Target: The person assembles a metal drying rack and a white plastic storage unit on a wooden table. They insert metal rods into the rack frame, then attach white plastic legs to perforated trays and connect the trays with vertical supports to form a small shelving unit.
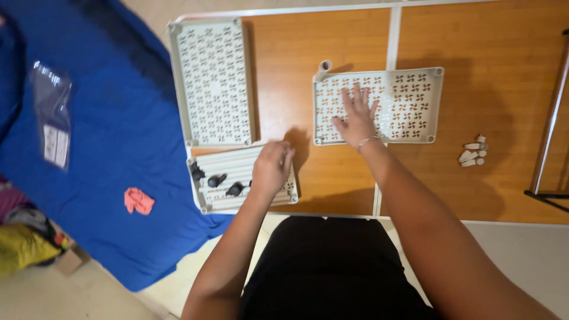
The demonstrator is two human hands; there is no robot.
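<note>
Black clothing (329,266) fills the lower centre, closest to the viewer, with both forearms reaching out over it onto an orange wooden worktop (510,101). Left hand (271,168): curled over the near edge of a ribbed tray (228,163), fingers drawn together; whether the grip is clamped on anything cannot be told. Black knobs (225,185) lie on this tray just left of the hand. Right hand (357,115): laid flat, palm down, fingers spread apart on a perforated panel (415,104) at the worktop's centre, holding nothing; a thin bracelet (367,141) circles the wrist. Second perforated panel (212,83): lies lengthwise at the worktop's left end, just beyond the ribbed tray. White pegs (473,153): a small cluster on the worktop, well apart to the right of the central panel. Blue cloth (118,130): spreads left of the worktop, carrying a clear plastic bag (52,115) and a small red item (138,200). Metal bar (551,112): runs along the right edge.
</note>
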